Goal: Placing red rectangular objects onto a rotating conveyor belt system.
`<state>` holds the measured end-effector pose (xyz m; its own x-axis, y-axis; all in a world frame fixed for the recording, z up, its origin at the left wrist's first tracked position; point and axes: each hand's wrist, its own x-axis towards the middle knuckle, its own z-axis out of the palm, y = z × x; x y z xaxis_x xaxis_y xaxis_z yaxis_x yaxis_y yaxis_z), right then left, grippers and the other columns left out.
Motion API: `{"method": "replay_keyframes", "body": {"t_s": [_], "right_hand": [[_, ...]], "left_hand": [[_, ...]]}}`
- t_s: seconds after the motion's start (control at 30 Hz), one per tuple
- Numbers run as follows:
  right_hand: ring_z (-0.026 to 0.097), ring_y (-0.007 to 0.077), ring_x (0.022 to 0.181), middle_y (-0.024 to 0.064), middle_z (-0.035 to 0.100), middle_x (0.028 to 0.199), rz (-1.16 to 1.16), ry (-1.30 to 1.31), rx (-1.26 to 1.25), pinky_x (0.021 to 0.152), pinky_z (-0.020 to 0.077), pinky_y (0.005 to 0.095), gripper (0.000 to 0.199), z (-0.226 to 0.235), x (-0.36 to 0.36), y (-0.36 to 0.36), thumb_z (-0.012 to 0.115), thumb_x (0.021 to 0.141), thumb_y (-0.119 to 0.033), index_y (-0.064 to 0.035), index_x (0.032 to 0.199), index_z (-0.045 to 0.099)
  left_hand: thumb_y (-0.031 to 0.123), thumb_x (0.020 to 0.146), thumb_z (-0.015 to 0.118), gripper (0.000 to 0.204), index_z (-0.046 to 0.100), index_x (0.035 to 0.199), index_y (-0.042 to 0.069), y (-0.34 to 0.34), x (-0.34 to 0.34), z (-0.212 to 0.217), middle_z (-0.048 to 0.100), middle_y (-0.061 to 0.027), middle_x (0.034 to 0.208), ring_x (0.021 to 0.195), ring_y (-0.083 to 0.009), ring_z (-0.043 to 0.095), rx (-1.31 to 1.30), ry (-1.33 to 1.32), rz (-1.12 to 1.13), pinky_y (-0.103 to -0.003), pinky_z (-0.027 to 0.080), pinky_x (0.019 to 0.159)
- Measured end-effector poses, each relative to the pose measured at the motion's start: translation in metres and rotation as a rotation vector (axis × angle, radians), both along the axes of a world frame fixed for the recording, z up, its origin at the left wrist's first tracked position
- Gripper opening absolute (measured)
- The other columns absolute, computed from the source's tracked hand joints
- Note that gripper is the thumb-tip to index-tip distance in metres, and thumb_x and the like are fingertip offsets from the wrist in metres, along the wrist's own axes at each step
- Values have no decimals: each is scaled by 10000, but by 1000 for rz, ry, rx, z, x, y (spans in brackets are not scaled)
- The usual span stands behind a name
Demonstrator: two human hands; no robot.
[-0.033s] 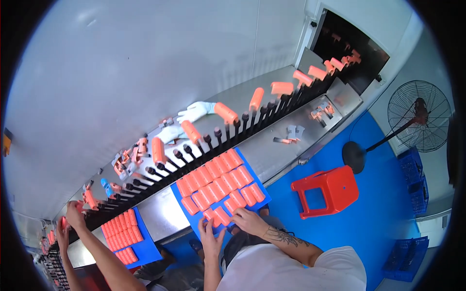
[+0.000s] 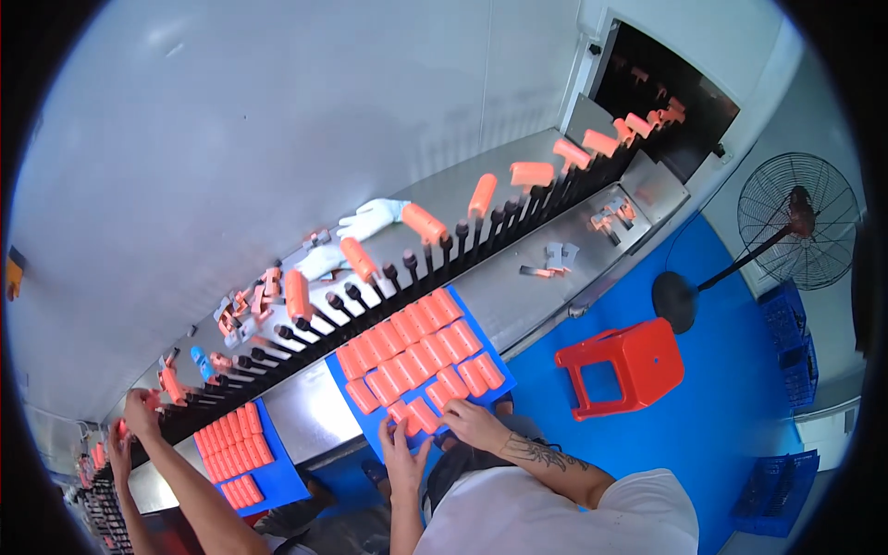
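Observation:
Rows of curved orange plastic shells [image 2: 407, 319] lie on a blue board [image 2: 460, 294] in front of me. At the board's near edge my left hand [image 2: 402, 460] has its fingers bent round the near end of an orange shell [image 2: 399, 411], the thumb lower and to the right. Close beside it, my right hand [image 2: 474, 425] grips the right side of another orange shell [image 2: 424, 415] with curled fingers. Both shells lie against the board, and the fingers partly cover them. My right forearm [image 2: 546, 455] is tattooed.
Black spindles [image 2: 390, 276] run diagonally beyond the board, some bearing orange shells [image 2: 425, 223], toward a dark opening [image 2: 661, 88]. White gloves [image 2: 373, 217] lie behind them. At left a co-worker's hands [image 2: 141, 413] work near a second blue board [image 2: 289, 476]. A red stool [image 2: 638, 365] and fan [image 2: 797, 222] stand right.
The spindles with their orange shells have shifted slightly toward the lower left. My hands have stayed nearly in place.

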<state>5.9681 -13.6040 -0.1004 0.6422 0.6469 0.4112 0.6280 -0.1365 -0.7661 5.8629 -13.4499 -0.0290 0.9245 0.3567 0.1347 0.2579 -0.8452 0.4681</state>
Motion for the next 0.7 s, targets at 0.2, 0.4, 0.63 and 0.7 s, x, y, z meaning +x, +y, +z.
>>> {"method": "replay_keyframes", "body": {"t_s": [0.2,0.4,0.63,0.7], "right_hand": [[614,270,888,94,553,905,86,46,105,803,524,357,75,1,8,-37,611,802,-36,-50,872,635],[641,289,864,102,628,929,-105,319,223,778,529,377,112,20,47,-107,678,829,-81,-29,927,662],[694,308,794,138,688,901,-289,136,570,708,550,373,166,120,234,-151,687,894,-146,-5,982,678],[692,309,723,168,701,867,-406,216,518,656,540,376,234,131,285,-162,675,911,-227,5,904,692]], "left_hand": [[154,799,794,616,490,1305,-22,-50,9,-22,434,-241,1318,1167,-421,512,99,-73,62,-445,462,976],[198,799,800,734,408,1366,-56,-108,30,-7,394,-265,1362,1231,-448,458,135,-23,105,-452,405,1050],[168,853,736,603,464,1342,-56,-165,144,54,495,-260,1323,1253,-439,466,280,-294,-113,-481,389,1059],[110,862,702,525,498,1316,-59,-175,218,107,541,-262,1294,1216,-422,508,374,-421,-232,-476,420,1021]]}}
